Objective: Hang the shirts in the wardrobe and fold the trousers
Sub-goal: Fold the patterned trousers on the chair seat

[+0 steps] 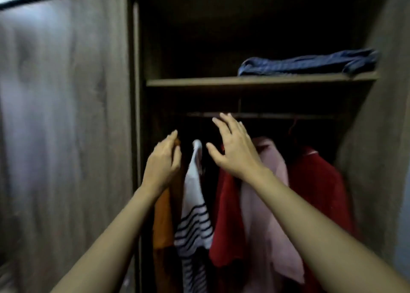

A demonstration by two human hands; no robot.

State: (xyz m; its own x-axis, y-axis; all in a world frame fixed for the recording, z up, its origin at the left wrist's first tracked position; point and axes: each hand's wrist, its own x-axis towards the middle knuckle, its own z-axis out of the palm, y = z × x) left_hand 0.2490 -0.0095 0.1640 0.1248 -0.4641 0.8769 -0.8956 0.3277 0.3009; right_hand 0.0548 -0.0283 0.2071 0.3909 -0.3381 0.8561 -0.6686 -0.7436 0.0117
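Blue folded denim trousers (308, 63) lay on the wooden shelf (255, 82); orange, striped, red and pink shirts (261, 195) hung below. Left hand (163, 164) touched the orange shirt (163, 221), grip unclear; right hand (235, 148) spread empty. Task looked nearly complete.

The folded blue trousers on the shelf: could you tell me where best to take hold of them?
Grip the folded blue trousers by their rounded left end, coming from the front. They lie flat along the shelf, their right end close to the wardrobe wall.
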